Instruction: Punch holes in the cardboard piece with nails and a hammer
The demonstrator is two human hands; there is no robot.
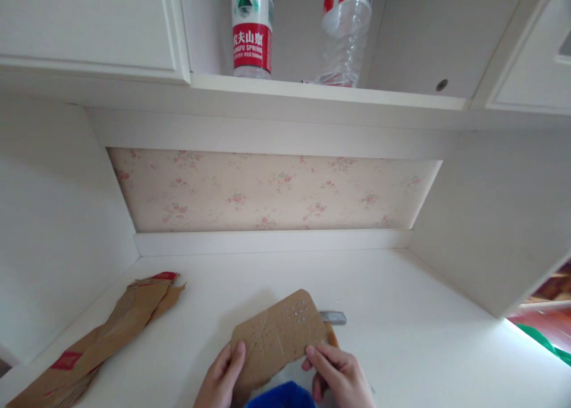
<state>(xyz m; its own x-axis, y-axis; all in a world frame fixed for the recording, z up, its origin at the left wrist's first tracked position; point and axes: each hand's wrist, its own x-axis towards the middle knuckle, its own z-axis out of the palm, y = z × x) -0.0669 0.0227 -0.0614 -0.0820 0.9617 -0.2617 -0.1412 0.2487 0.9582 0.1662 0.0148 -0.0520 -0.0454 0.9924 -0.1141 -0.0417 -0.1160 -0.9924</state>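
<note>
A piece of brown cardboard (pixel 276 336) with rounded corners and a torn lower edge is tilted up in front of me. Small silvery dots cluster near its top right corner, and dark holes dot the rest. My left hand (pixel 223 372) grips its left side, thumb on the face. At the lower right edge, my right hand (pixel 334 372) has its fingertips pinched together against the cardboard; what is between them is too small to make out. Behind the right side lies a hammer (pixel 333 317), its metal head and part of a wooden handle showing.
A blue object (pixel 283 396) shows at the bottom edge, below the cardboard. Torn brown packaging (pixel 107 342) lies on the left of the white desktop (pixel 401 336). Overhead, a shelf (pixel 285 93) carries a labelled water bottle (pixel 252 33) and another clear bottle (pixel 345 39). White panels flank both sides.
</note>
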